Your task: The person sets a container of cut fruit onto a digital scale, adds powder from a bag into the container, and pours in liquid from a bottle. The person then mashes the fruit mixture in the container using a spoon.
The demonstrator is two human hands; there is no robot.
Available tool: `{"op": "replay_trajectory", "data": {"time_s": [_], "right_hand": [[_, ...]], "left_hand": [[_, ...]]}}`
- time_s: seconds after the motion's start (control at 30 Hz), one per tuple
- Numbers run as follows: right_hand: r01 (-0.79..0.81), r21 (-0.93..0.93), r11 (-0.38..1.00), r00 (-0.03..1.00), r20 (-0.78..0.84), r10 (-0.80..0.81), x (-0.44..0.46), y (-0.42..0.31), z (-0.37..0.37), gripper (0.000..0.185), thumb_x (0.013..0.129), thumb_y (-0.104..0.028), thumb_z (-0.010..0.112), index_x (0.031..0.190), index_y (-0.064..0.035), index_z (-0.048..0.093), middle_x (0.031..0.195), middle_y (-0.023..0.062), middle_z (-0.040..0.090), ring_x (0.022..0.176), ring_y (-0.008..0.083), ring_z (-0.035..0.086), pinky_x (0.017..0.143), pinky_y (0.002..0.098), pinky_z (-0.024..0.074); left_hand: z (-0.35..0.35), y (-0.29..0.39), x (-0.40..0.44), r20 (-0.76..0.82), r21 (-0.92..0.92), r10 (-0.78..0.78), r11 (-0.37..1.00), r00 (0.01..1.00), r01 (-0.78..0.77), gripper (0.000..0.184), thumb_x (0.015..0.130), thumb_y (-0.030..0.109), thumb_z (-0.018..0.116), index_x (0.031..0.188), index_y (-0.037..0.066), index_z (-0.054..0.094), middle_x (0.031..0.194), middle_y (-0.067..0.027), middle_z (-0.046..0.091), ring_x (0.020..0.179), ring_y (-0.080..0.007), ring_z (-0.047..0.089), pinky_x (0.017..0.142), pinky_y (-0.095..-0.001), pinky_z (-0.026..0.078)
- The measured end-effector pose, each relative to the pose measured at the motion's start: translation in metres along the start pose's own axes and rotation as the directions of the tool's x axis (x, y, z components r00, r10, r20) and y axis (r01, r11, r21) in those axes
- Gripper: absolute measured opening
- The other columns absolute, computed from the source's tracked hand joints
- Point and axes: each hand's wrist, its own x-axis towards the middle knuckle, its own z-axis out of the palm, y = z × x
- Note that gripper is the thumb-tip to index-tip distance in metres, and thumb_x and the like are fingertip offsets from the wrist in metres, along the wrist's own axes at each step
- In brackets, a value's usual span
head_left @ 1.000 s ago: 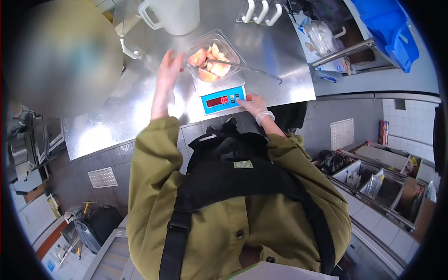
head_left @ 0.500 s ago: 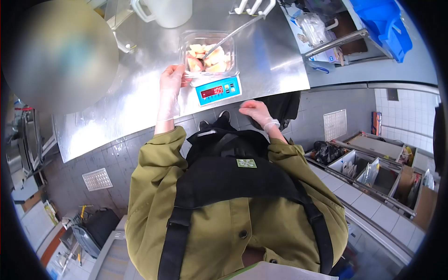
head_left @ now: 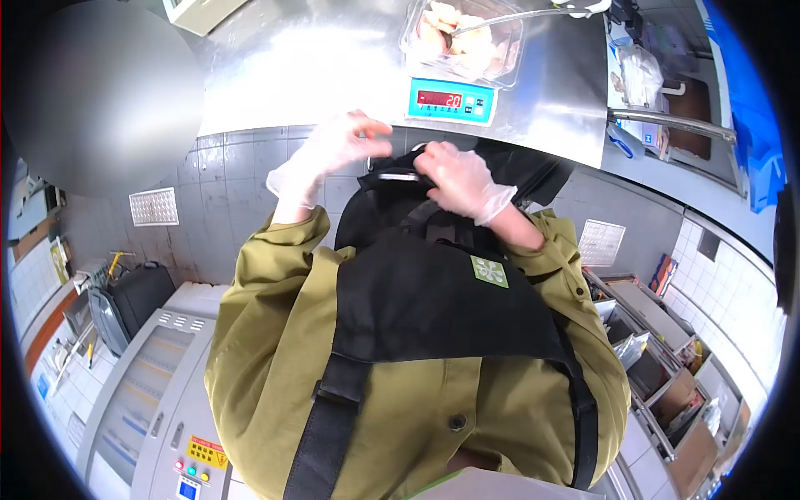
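My left hand (head_left: 337,154), in a clear glove, hovers past the table's front edge with loosely bent fingers apart and nothing visible in them. My right hand (head_left: 457,177), also gloved, is at the front of my black apron (head_left: 400,292). Its fingers are closed; whatever lies between them is hidden. Just left of its fingertips a pale strip (head_left: 398,177) shows at the apron. Beyond the hands stands a blue digital scale (head_left: 452,100) reading 20. A clear plastic tub (head_left: 510,52) of pale, pink-edged chunks (head_left: 471,42) sits on it, with a long metal utensil handle (head_left: 525,17) leaning out.
The steel table (head_left: 333,75) spans the top of the view. Right of it is a shelf (head_left: 667,121) with bags and a metal rail. A grey cabinet (head_left: 150,392) with buttons stands at lower left, and open bins (head_left: 667,375) at lower right. A blurred round shape covers the upper left.
My left hand has left the tub and moved back toward my body. The right hand has come in to the apron. The scale reading went from 109 to 20; the view has shifted.
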Motion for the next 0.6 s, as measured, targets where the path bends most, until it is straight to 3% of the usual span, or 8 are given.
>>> {"op": "replay_trajectory", "data": {"time_s": [0.07, 0.1, 0.2, 0.23, 0.37, 0.47, 0.6], "right_hand": [[-0.096, -0.059, 0.994, 0.989, 0.109, 0.102, 0.002, 0.021, 0.021, 0.029, 0.062, -0.019, 0.069, 0.088, -0.0099, 0.059, 0.091, 0.0061, 0.056, 0.091, 0.0245, 0.056, 0.069, 0.0388, 0.0504], [-0.102, 0.042, 0.994, 0.984, 0.154, 0.094, 0.002, 0.029, 0.025, 0.027, 0.064, -0.024, 0.070, 0.086, -0.0095, 0.063, 0.091, 0.0075, 0.059, 0.092, 0.0245, 0.057, 0.070, 0.0390, 0.0504], [0.014, 0.041, 0.999, 0.976, 0.216, -0.022, 0.008, 0.041, 0.046, 0.024, 0.064, -0.027, 0.071, 0.079, -0.0087, 0.065, 0.085, 0.0074, 0.061, 0.091, 0.0241, 0.058, 0.070, 0.0389, 0.0502], [0.065, 0.043, 0.997, 0.980, 0.185, -0.072, 0.008, 0.043, 0.046, 0.023, 0.065, -0.028, 0.071, 0.073, -0.0077, 0.064, 0.079, 0.0079, 0.060, 0.087, 0.0252, 0.059, 0.068, 0.0379, 0.0504], [0.051, -0.011, 0.999, 0.977, 0.208, -0.047, 0.012, 0.049, 0.047, 0.022, 0.066, -0.028, 0.070, 0.071, -0.0082, 0.063, 0.079, 0.0094, 0.060, 0.079, 0.0258, 0.061, 0.065, 0.0374, 0.0508], [0.064, -0.058, 0.996, 0.973, 0.226, -0.049, 0.016, 0.047, 0.042, 0.022, 0.065, -0.029, 0.070, 0.072, -0.0091, 0.063, 0.078, 0.0089, 0.059, 0.078, 0.0252, 0.061, 0.064, 0.0373, 0.0508], [0.256, -0.111, 0.960, 0.964, 0.096, -0.246, 0.017, 0.058, 0.054, 0.016, 0.063, -0.025, 0.069, 0.066, -0.0108, 0.063, 0.073, 0.0045, 0.059, 0.078, 0.0216, 0.060, 0.061, 0.0351, 0.0505]], "left_hand": [[0.020, -0.012, -0.001, 0.114, 0.170, 0.106, 0.978, 0.988, -0.124, 0.034, 0.069, 0.028, 0.069, 0.098, 0.011, 0.067, 0.083, -0.0064, 0.064, 0.077, -0.0197, 0.060, 0.070, -0.0309, 0.046], [0.028, -0.016, 0.001, 0.176, 0.248, 0.153, 0.949, 0.972, -0.194, 0.034, 0.069, 0.027, 0.070, 0.098, 0.011, 0.067, 0.088, -0.0070, 0.065, 0.080, -0.0200, 0.061, 0.070, -0.0313, 0.046], [0.042, -0.023, 0.012, 0.420, 0.143, -0.138, 0.986, 0.897, 0.085, 0.033, 0.066, 0.029, 0.071, 0.093, 0.011, 0.069, 0.083, -0.0084, 0.064, 0.080, -0.0223, 0.061, 0.069, -0.0331, 0.046], [0.043, -0.021, 0.012, 0.387, 0.142, -0.109, 0.988, 0.916, 0.057, 0.028, 0.067, 0.029, 0.071, 0.087, 0.010, 0.069, 0.077, -0.0090, 0.063, 0.079, -0.0245, 0.060, 0.071, -0.0343, 0.046], [0.055, -0.032, 0.004, 0.127, 0.215, 0.175, 0.956, 0.976, -0.199, 0.023, 0.070, 0.027, 0.068, 0.084, 0.009, 0.069, 0.078, -0.0085, 0.063, 0.082, -0.0271, 0.059, 0.071, -0.0365, 0.045], [0.059, -0.034, 0.004, 0.138, 0.232, 0.135, 0.959, 0.981, -0.164, 0.023, 0.071, 0.029, 0.067, 0.086, 0.011, 0.069, 0.077, -0.0047, 0.062, 0.086, -0.0239, 0.054, 0.077, -0.0365, 0.042], [0.064, -0.042, 0.009, 0.090, 0.162, 0.085, 0.982, 0.992, -0.099, 0.024, 0.072, 0.030, 0.067, 0.084, 0.010, 0.069, 0.079, -0.0063, 0.063, 0.085, -0.0252, 0.055, 0.078, -0.0372, 0.043]]}}
